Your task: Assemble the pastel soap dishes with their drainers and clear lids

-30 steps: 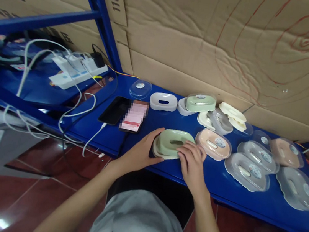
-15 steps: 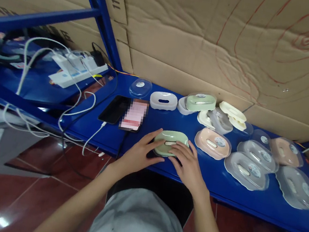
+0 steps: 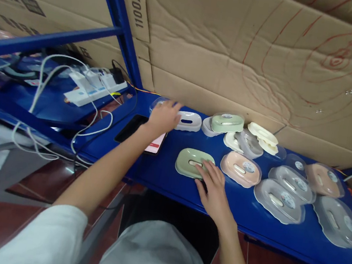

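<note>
Here, half-spread right hand (image 3: 215, 190) touches green dish (image 3: 186, 164) near shelf edge (image 3: 167, 192); left hand (image 3: 164, 118), grip unclear, overlaps clear lid (image 3: 156, 102)

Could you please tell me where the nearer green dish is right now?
In the head view, the nearer green dish sits just below centre on the blue table, with the right hand on its right side and a peach dish to its right.

On the table (image 3: 159, 178), one dish (image 3: 185, 164) lies under the right hand (image 3: 216, 183), lidded dishes (image 3: 239, 170) to its right, a phone (image 3: 154, 147) nearer than the left hand (image 3: 165, 116), and cardboard (image 3: 198, 69) stands behind both hands.
</note>
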### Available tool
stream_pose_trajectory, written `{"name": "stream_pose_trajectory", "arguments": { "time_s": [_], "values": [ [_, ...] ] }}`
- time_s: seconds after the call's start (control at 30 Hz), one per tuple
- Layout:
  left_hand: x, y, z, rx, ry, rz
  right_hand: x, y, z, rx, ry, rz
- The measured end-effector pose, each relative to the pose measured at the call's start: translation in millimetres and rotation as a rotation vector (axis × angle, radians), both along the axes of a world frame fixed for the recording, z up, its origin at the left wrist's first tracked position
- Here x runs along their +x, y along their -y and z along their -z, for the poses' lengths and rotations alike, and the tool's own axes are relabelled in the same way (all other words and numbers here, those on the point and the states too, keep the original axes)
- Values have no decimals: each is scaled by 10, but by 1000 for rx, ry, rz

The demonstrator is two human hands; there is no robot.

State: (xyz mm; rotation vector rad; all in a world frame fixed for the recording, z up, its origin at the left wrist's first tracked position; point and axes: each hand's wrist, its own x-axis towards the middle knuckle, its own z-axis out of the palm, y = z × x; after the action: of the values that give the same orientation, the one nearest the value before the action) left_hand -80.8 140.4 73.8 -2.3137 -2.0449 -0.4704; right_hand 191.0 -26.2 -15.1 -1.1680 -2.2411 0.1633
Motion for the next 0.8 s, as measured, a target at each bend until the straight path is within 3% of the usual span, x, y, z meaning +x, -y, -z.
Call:
{"name": "stream_pose_trajectory", "arguments": {
  "time_s": [0.13,0.23,0.33,0.43,0.53,0.57,0.67,0.8],
  "values": [
    [-285,-383,-43,-125,13,-288,0,-3,3,1,-6,11],
    [-464,-520,1,-212,34,-319,-4,-4,-4,0,-7,29],
    [-524,-384,16,-189,41,-281,-4,3,-21,-23,-39,31],
    [-445,59,-9,-100,92,-106,-7,15,-43,-69,-108,52],
    [-241,604,18,-94,307,494,-10,22,-61,-87,-202,102],
    [-160,755,53,-116,315,615,-9,22,-64,-86,-231,119],
    [59,1031,214,-171,330,732,0,16,-65,-96,-248,148],
    [196,1081,406,-152,348,765,18,-5,-45,-132,-149,118]
  ]
}}
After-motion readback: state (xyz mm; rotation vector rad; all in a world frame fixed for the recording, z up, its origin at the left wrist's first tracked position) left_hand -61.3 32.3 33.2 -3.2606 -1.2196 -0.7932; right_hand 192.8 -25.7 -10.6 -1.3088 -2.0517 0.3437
